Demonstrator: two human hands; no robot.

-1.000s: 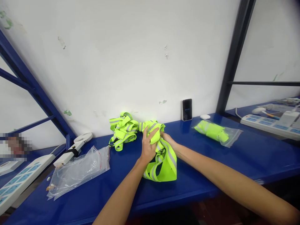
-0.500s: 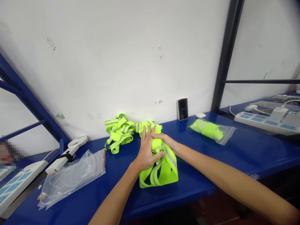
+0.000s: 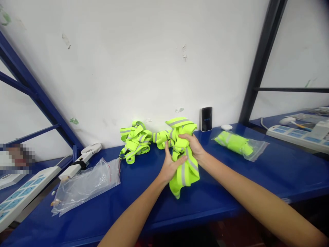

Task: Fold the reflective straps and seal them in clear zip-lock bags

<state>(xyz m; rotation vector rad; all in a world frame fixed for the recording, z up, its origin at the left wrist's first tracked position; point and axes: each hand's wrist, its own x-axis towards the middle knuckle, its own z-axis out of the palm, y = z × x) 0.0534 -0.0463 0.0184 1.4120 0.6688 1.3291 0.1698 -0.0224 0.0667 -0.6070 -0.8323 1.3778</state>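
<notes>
Plastic bags (image 3: pixel 89 187), clear, lie flat at left on the blue table (image 3: pixel 144 195); white fan (image 3: pixel 92 149) just behind. Next, loose heap of yellow-green straps (image 3: pixel 137 142) by the wall. Then small strap roll (image 3: pixel 159 138), just beyond the left hand's fingers. Left hand (image 3: pixel 171 166): clamped on left side of the reflective bundle (image 3: pixel 185 171), thumb across its front. Bundle sits between the hands, mid-table; can't tell if it touches the surface. Bottom folds look loose: probably best tucked up and pressed flat, bands aligned, before squeezing harder. Right hand (image 3: pixel 195 145): clamped on upper right side, thumb in front; firm, even pressure there should stop the top band springing out. Further right: dark-screened device (image 3: pixel 206 119) upright by the wall, bagged strap packet (image 3: pixel 233 142), white disc (image 3: pixel 226 127) behind it.
</notes>
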